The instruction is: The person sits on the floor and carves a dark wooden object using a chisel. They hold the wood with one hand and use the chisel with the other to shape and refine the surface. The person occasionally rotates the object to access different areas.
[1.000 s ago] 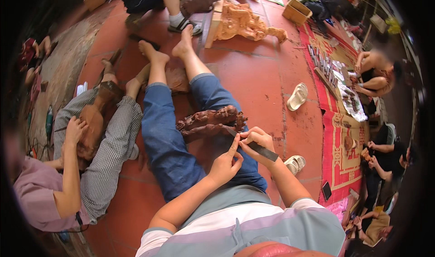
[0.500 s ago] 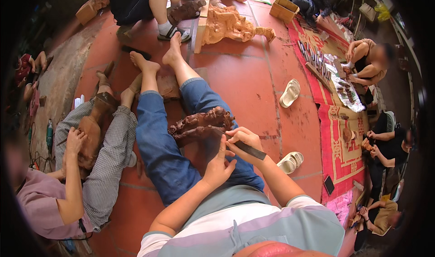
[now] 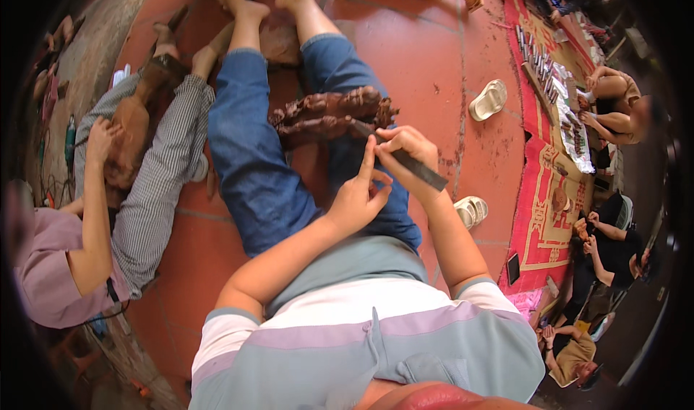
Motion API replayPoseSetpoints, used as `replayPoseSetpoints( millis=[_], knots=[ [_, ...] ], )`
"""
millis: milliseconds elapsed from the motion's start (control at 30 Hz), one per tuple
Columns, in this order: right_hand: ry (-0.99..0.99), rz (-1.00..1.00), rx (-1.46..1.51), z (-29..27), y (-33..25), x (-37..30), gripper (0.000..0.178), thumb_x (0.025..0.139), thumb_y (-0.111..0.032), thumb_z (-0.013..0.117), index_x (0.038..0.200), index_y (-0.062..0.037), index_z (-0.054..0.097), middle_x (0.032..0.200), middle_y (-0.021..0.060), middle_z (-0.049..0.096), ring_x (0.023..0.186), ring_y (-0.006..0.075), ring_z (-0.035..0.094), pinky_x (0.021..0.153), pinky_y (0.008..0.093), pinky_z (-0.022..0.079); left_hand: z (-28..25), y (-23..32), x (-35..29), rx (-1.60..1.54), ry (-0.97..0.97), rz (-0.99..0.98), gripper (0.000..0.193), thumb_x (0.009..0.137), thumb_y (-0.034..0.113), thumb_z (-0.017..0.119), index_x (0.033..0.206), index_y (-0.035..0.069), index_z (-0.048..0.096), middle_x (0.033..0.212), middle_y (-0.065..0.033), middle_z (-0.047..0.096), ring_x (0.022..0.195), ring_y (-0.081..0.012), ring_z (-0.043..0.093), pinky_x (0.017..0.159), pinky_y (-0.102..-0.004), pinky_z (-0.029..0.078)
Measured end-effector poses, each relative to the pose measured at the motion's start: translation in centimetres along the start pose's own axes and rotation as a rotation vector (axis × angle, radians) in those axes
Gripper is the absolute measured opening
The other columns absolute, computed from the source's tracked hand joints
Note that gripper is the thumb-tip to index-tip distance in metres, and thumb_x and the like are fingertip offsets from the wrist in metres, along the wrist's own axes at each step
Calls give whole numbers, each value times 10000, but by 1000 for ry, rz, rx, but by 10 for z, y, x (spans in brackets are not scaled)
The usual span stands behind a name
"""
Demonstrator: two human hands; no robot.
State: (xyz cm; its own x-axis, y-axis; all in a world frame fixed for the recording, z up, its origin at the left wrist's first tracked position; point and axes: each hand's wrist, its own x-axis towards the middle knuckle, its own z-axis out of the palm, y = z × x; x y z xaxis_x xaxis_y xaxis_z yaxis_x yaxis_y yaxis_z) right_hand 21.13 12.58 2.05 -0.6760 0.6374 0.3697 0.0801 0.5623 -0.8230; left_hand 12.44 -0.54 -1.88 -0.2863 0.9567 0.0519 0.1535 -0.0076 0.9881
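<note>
A dark reddish-brown wooden carving (image 3: 329,113) lies across my legs, its surface full of carved relief. My right hand (image 3: 413,153) is closed around a flat, dark carving chisel (image 3: 423,171), whose narrow end points toward the right part of the carving. Close against the chisel is my left hand (image 3: 358,200), its index finger stretched up and the other fingers loosely bent, holding nothing. Whether that fingertip touches the blade I cannot tell.
A co-worker at left works on a brown wooden carving (image 3: 130,139). Two pale sandals (image 3: 489,100) lie on the red tiles. At right, a red patterned mat (image 3: 538,215) holds rows of tools (image 3: 536,59) and a phone (image 3: 513,268). Other people sit beyond it.
The whole view has tilted, so the carving, my legs and the mat sit higher in the picture. Both hands keep nearly the same pose, the right still gripping the chisel.
</note>
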Motion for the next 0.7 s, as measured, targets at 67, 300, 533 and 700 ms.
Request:
replayPoseSetpoints(
  millis=[67,300,533,700],
  knots=[
    [-6,103,-1,-7,0,-1,116,749,-11,733,782,-26,623,922,137,681,768,194,684,656,279,529,-8,5,5,16,-103,-44,975,832,37,618,1533,159,-48,887,-102,677,624,-185,612,633,-300,515],
    [-8,73,50,3,-5,4,111,747,-6,733,763,-18,623,901,122,676,799,177,686,675,269,528,-1,3,-1,-116,1,-36,911,842,44,602,1543,175,36,890,-73,692,630,-120,586,656,-248,501],
    [-21,66,-84,-13,-9,2,116,749,4,722,751,-17,608,853,113,675,780,183,685,666,277,532,-14,4,6,-22,-208,-79,977,835,39,620,1534,167,-50,960,-93,676,669,-136,600,658,-250,507],
    [-9,86,-64,-1,-16,14,140,763,-20,742,746,-21,603,843,100,672,770,171,681,650,270,527,3,0,-1,-117,-85,-39,1019,837,22,614,1518,166,-130,1012,-109,653,687,-142,603,641,-259,515]
  ],
)
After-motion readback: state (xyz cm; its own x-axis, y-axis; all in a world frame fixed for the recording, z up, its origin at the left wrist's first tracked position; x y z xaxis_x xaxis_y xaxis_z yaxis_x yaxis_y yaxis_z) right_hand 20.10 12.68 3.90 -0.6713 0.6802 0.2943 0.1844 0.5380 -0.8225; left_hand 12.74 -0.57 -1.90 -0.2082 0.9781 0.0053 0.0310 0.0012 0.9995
